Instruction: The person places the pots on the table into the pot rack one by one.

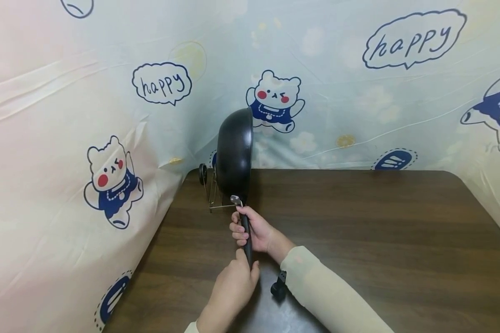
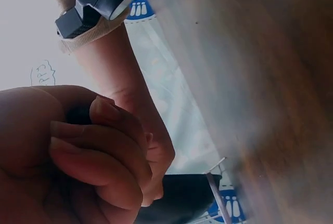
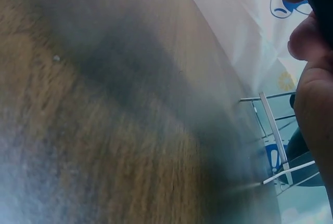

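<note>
A black wok point(image 1: 235, 152) stands on its side, its rounded outside facing left and its rim upright on the right. Its long black handle point(image 1: 247, 252) points toward me. My right hand point(image 1: 258, 231) grips the handle close to the wok, below a small metal fitting point(image 1: 236, 200). Nearer to me, my left hand point(image 1: 233, 282) holds the handle's end. In the left wrist view its fingers point(image 2: 104, 156) curl round the dark handle. A thin wire rack point(image 1: 222, 206) stands at the wok's left and overlaps its lower side; it also shows in the right wrist view point(image 3: 273, 125).
A round black knob point(image 1: 203, 174) sits at the rack's far left. The dark wooden table point(image 1: 358, 231) extends to the right. A printed cloth point(image 1: 337, 92) hangs behind and along the left edge. A black camera point(image 1: 279, 287) hangs at my right wrist.
</note>
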### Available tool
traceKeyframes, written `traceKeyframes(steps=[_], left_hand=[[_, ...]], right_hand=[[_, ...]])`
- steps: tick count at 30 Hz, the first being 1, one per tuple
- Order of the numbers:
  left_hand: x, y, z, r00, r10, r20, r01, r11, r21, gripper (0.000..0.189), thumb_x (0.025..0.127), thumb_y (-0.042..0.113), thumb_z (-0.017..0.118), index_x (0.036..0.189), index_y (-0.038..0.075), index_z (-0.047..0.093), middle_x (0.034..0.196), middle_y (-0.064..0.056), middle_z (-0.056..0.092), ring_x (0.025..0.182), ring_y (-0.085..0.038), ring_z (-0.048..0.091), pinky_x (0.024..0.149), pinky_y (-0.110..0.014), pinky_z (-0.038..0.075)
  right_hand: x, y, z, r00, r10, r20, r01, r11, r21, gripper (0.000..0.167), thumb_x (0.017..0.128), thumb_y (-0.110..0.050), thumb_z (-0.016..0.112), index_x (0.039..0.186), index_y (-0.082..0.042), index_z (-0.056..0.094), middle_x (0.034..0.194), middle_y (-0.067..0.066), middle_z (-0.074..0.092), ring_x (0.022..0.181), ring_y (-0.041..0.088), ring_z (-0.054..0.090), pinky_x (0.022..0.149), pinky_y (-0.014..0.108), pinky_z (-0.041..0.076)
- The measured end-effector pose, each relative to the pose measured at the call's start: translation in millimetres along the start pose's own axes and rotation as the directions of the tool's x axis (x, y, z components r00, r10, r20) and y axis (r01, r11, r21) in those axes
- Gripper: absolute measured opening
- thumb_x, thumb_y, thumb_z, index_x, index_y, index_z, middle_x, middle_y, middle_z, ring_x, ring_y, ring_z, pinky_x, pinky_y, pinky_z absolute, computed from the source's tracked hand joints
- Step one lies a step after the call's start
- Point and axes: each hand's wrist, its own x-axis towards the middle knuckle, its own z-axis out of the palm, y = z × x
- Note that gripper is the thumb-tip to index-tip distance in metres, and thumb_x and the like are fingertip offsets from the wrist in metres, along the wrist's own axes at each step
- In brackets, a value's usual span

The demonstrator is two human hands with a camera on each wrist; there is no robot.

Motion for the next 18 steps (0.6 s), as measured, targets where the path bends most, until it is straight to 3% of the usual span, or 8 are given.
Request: traceKeyframes(steps=[6, 12, 18], left_hand=[[3.0, -6.6, -0.4, 0.998, -0.021, 0.063, 0.023, 0.999, -0.028, 0.037, 0.091, 0.034, 0.068, 0.097, 0.001, 0.052, 0.063, -0.007, 0.057, 0.048, -0.019, 0.052, 0.042, -0.037, 0.037], [3.4, -8.8, -1.3, 0.997, -0.031, 0.074, 0.034, 0.999, -0.034, 0.042, 0.09, 0.039, 0.069, 0.099, 0.001, 0.053, 0.063, -0.005, 0.056, 0.05, -0.017, 0.051, 0.044, -0.037, 0.037], [6.5, -13.1, -5.4, 0.991, -0.039, 0.127, 0.05, 0.995, -0.083, 0.058, 0.093, 0.048, 0.064, 0.116, -0.004, 0.05, 0.066, -0.003, 0.055, 0.051, -0.014, 0.05, 0.045, -0.032, 0.039]], right_hand=[[0.9, 1, -2, 0.997, -0.001, -0.08, -0.002, 0.999, -0.044, 0.034, 0.103, -0.044, 0.036, 0.087, -0.017, 0.049, 0.063, -0.004, 0.041, 0.05, 0.009, 0.044, 0.051, 0.022, 0.042], [-0.2, 3, -3, 0.988, -0.038, -0.148, 0.025, 0.995, -0.092, 0.035, 0.102, -0.047, 0.041, 0.092, -0.015, 0.051, 0.071, -0.001, 0.049, 0.06, 0.013, 0.048, 0.06, 0.028, 0.045], [-5.6, 5, -7, 0.982, -0.031, -0.188, 0.013, 0.995, -0.094, 0.046, 0.101, -0.055, 0.04, 0.099, -0.013, 0.056, 0.086, 0.002, 0.061, 0.073, 0.016, 0.058, 0.074, 0.031, 0.05]])
